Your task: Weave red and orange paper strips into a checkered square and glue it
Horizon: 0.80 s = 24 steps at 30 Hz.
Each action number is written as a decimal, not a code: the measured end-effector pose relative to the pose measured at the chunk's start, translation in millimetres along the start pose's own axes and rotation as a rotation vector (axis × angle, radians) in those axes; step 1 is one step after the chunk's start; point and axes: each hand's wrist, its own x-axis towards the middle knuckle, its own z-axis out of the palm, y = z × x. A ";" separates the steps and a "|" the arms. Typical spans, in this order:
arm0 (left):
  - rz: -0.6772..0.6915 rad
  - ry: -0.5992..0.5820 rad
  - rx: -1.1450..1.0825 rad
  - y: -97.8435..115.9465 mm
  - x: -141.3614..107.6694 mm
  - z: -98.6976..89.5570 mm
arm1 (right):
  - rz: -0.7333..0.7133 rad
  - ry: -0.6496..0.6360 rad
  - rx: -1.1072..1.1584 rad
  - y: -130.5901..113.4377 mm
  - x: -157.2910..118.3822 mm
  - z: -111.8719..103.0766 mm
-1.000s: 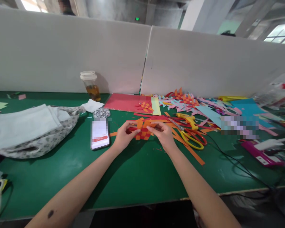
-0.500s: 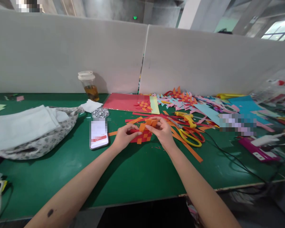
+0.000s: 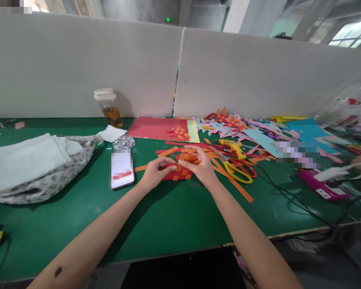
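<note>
A woven piece of red and orange paper strips is held between my two hands above the green table. My left hand pinches its left side with thumb and fingers. On the right side, my right hand grips an orange strip of the piece between thumb and fingers. Loose orange strips and red ones lie behind and to the right of the hands. Yellow-and-red-handled scissors and a yellow glue gun rest just right of my right hand.
A phone, a lidded cup and a patterned cloth bag are on the left. Red sheets lie behind the hands. Paper scraps, a magenta power strip and black cables are on the right.
The view has shifted slightly to the right. My right hand's fingers have moved a little over the woven paper, and the orange strip under them has changed shape. My left hand keeps its pinch.
</note>
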 end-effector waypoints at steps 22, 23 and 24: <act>-0.087 -0.070 0.032 2.7 -1.3 -0.3 | -0.042 -0.054 -0.033 9.4 1.4 -1.2; -0.082 -0.067 0.040 2.5 -1.1 -0.6 | -0.036 -0.057 -0.030 10.5 2.1 -2.2; -0.082 -0.071 0.045 2.6 -1.1 -0.8 | -0.029 -0.056 -0.020 11.5 2.8 -3.1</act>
